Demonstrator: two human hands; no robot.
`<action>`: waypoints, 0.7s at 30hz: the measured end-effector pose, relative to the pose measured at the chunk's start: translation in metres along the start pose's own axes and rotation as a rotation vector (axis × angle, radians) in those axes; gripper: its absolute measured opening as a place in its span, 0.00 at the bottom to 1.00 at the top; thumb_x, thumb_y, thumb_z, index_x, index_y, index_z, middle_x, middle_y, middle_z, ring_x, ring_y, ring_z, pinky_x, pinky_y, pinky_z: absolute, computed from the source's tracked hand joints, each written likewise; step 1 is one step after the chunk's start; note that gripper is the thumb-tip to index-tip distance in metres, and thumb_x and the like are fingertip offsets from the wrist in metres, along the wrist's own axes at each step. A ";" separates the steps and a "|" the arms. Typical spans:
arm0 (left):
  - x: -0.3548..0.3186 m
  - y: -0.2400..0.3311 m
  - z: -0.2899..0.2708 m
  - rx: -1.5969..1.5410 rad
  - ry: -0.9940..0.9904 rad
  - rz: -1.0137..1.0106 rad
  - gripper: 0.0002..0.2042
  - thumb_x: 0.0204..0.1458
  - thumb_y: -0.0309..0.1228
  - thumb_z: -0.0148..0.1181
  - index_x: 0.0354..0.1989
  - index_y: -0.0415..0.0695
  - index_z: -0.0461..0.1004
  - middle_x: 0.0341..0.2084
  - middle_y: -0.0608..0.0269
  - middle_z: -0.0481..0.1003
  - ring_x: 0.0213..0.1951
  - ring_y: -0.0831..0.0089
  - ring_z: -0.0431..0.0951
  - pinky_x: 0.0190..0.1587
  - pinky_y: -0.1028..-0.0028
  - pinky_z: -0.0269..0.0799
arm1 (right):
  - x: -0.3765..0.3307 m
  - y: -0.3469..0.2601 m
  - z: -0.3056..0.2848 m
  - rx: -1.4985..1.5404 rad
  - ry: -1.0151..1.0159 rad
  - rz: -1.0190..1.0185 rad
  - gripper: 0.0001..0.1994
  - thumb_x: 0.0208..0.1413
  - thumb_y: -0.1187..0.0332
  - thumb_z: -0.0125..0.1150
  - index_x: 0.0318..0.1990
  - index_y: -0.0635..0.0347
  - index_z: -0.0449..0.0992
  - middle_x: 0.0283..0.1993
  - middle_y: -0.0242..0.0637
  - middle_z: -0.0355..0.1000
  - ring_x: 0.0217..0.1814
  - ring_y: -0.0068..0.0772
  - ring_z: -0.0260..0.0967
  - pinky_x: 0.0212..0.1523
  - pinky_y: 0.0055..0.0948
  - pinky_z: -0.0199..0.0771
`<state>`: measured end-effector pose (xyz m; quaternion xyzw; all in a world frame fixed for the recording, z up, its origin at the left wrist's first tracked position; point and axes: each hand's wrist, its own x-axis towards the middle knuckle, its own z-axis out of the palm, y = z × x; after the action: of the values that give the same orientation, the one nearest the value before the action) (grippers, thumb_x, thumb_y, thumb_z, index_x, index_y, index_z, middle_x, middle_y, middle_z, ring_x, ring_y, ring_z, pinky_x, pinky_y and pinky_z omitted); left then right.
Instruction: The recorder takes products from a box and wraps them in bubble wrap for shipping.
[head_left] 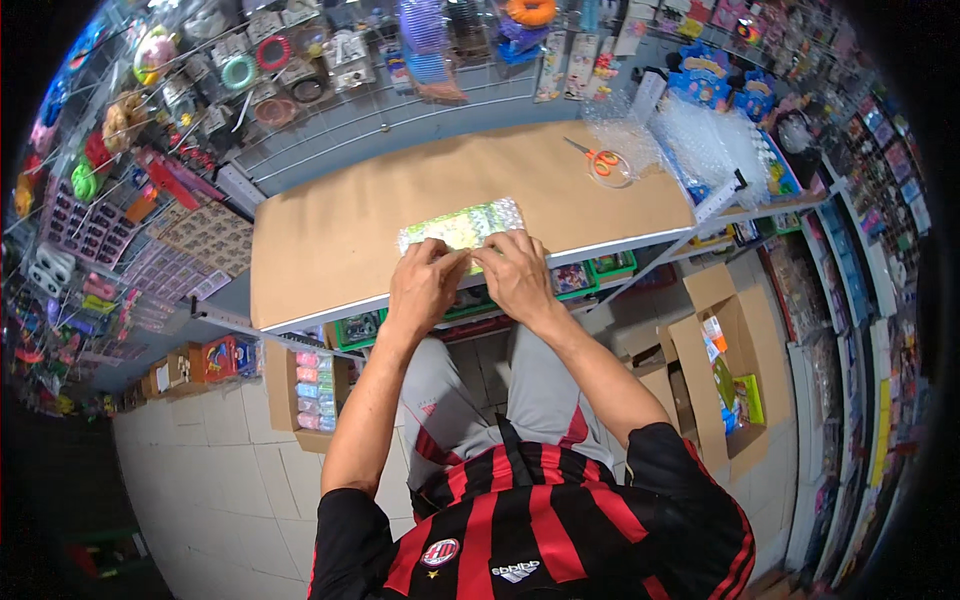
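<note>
A flat green and yellow packet wrapped in bubble wrap [462, 225] lies near the front edge of a brown cardboard-covered table [330, 230]. My left hand [425, 287] and my right hand [515, 275] rest side by side on the packet's near edge. The fingers of both press down on the wrap, and the fingertips meet at the middle. Part of the packet's front edge is hidden under my hands.
Orange-handled scissors [602, 160] and a heap of bubble wrap [700, 140] lie at the table's far right. An open cardboard box [725, 370] stands on the floor to my right, another box of goods [310, 390] to my left. Hanging goods cover the wall behind.
</note>
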<state>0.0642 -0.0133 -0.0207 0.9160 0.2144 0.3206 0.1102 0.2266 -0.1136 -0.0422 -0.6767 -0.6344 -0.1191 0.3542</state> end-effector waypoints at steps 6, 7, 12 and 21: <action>0.000 0.000 0.000 -0.105 -0.041 -0.182 0.09 0.55 0.30 0.69 0.44 0.46 0.86 0.39 0.55 0.78 0.44 0.55 0.77 0.48 0.62 0.74 | -0.032 -0.001 -0.010 0.153 0.259 0.058 0.07 0.53 0.73 0.67 0.40 0.55 0.83 0.43 0.33 0.77 0.52 0.41 0.72 0.54 0.41 0.69; 0.001 0.000 0.002 -0.106 -0.042 -0.198 0.09 0.55 0.30 0.69 0.44 0.47 0.86 0.40 0.55 0.77 0.44 0.55 0.77 0.48 0.62 0.74 | -0.045 0.006 -0.012 0.131 0.320 0.096 0.08 0.51 0.75 0.69 0.39 0.56 0.83 0.42 0.34 0.77 0.49 0.43 0.73 0.52 0.42 0.70; 0.001 0.002 0.004 -0.167 -0.024 -0.220 0.09 0.52 0.28 0.70 0.43 0.46 0.86 0.39 0.56 0.77 0.44 0.56 0.76 0.48 0.61 0.74 | -0.105 0.073 -0.028 -0.126 0.480 0.365 0.07 0.53 0.74 0.69 0.38 0.57 0.78 0.42 0.37 0.76 0.47 0.47 0.72 0.49 0.44 0.69; 0.000 0.003 0.004 -0.139 -0.023 -0.231 0.10 0.55 0.29 0.69 0.45 0.45 0.85 0.39 0.53 0.76 0.45 0.56 0.76 0.48 0.62 0.73 | -0.114 0.139 -0.056 -0.359 0.466 0.402 0.15 0.54 0.69 0.72 0.47 0.55 0.76 0.47 0.37 0.75 0.52 0.46 0.72 0.54 0.48 0.66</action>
<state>0.0675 -0.0164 -0.0226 0.8790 0.2946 0.3094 0.2119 0.3548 -0.2289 -0.1172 -0.7941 -0.3596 -0.3077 0.3813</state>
